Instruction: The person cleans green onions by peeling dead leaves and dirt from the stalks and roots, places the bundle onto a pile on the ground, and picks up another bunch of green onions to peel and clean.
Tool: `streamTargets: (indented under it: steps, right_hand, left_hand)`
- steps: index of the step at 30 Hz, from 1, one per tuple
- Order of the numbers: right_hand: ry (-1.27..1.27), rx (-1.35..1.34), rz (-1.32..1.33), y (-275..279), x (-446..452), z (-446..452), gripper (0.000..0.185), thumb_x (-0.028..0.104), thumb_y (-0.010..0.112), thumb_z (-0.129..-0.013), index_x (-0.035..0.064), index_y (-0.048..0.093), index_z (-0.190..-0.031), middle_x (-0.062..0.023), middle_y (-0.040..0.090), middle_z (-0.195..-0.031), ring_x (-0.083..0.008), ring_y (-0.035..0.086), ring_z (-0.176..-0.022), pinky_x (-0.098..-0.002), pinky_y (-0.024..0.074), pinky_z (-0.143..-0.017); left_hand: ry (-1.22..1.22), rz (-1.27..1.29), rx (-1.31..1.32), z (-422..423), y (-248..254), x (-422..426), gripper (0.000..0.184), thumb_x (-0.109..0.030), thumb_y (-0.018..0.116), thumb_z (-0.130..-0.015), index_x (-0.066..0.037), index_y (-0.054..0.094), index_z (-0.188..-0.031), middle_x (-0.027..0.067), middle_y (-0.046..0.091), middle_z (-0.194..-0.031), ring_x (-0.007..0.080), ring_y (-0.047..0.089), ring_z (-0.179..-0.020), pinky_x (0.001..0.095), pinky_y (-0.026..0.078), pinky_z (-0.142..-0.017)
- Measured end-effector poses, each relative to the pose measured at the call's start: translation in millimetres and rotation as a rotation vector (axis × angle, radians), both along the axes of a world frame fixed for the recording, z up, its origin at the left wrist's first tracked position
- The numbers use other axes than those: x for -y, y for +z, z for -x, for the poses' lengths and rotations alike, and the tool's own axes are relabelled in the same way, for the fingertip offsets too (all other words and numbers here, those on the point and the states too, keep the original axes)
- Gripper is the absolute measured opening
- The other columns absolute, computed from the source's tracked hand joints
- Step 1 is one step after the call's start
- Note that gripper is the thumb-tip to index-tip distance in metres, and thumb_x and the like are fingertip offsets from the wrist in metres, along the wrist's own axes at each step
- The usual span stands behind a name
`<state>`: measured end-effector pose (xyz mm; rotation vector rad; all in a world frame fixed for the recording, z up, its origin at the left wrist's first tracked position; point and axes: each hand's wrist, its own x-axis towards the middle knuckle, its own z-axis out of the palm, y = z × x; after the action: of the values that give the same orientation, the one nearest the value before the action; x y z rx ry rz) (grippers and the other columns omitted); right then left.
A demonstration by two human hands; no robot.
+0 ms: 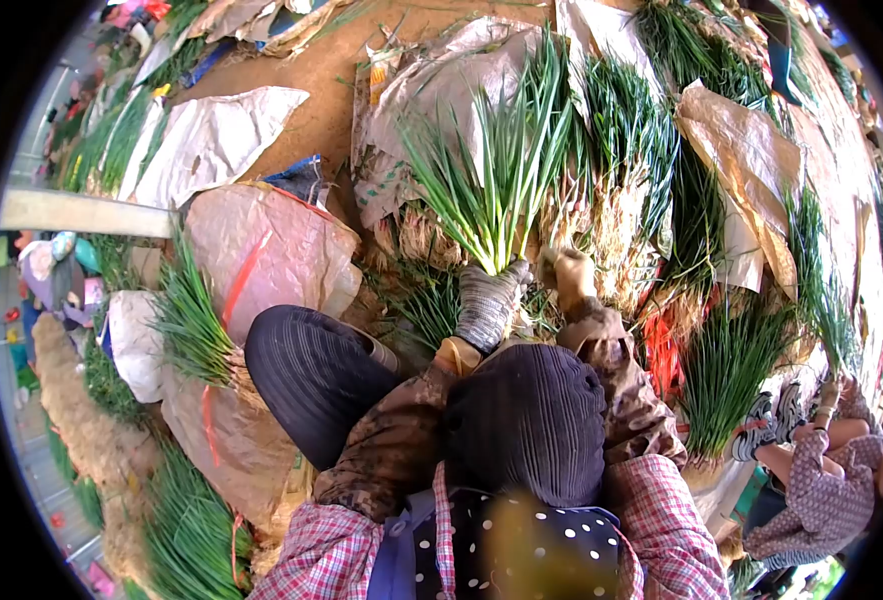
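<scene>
A fanned bunch of long green-leaved, pale-stalked onion plants (501, 190) stood in front of the seated worker as I watched through the head camera, its pale lower ends clamped in the left hand (491, 300), clad in a grey striped knit glove. The bunch's long axis ran away from the worker's body, toward the top of the view; the leaf tips pointed outward and spread to both sides, while the base pointed back at the worker's lap. The right hand (572, 275), fingers curled, was just beside the left and apart from it, near the bunch's base; I could not tell whether it gripped anything.

Beyond the bunch lay a large pale plastic sheet (441, 85). To its right, I saw a heap of dark-green onion plants with straw-coloured roots (626, 130), leaves pointing away and roots toward the worker. At left, a smaller green bunch (196, 315) rested against a pinkish woven sack (286, 235), its leaf tips aimed up and left. At far right, a co-worker in a patterned top (811, 490) sat near other greens.
</scene>
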<state>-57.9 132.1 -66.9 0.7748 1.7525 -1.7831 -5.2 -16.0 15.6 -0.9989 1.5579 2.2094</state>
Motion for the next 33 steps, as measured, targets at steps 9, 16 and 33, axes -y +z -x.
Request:
streamTargets:
  steps: [9,16,33]
  right_hand:
    - [0.957,-0.136,-0.841,35.8,3.8,-3.0,0.039,0.026,0.059,-0.088,0.0158,0.054,-0.126,-0.0158,0.066,-0.099,-0.0206,0.064,-0.088,-0.0303,0.0528,-0.081]
    - [0.791,-0.291,-1.164,43.0,16.9,95.2,0.018,0.015,0.07,-0.079,0.0073,0.067,-0.094,-0.0126,0.068,-0.089,-0.0232,0.066,-0.081,-0.0354,0.0537,-0.075]
    - [0.11,-0.304,0.609,-10.5,-27.9,6.7,0.021,0.018,0.065,-0.085,0.0018,0.061,-0.097,-0.0113,0.063,-0.083,-0.0124,0.058,-0.061,-0.0268,0.0474,-0.053]
  left_hand:
    - [0.156,-0.156,-0.011,7.0,-15.4,7.8,0.02,-0.016,0.071,-0.082,0.0,0.062,-0.091,0.0064,0.064,-0.072,0.0114,0.056,-0.05,0.0234,0.042,-0.039]
    - [0.109,-0.165,0.106,6.7,-35.4,10.0,0.017,-0.003,0.071,-0.077,-0.004,0.064,-0.093,0.0057,0.064,-0.073,0.0126,0.055,-0.048,0.0262,0.045,-0.041]
    - [-0.031,-0.103,0.017,3.4,-32.7,4.1,0.018,-0.008,0.077,-0.071,0.0,0.062,-0.077,0.0088,0.063,-0.064,0.0127,0.054,-0.043,0.0259,0.041,-0.035]
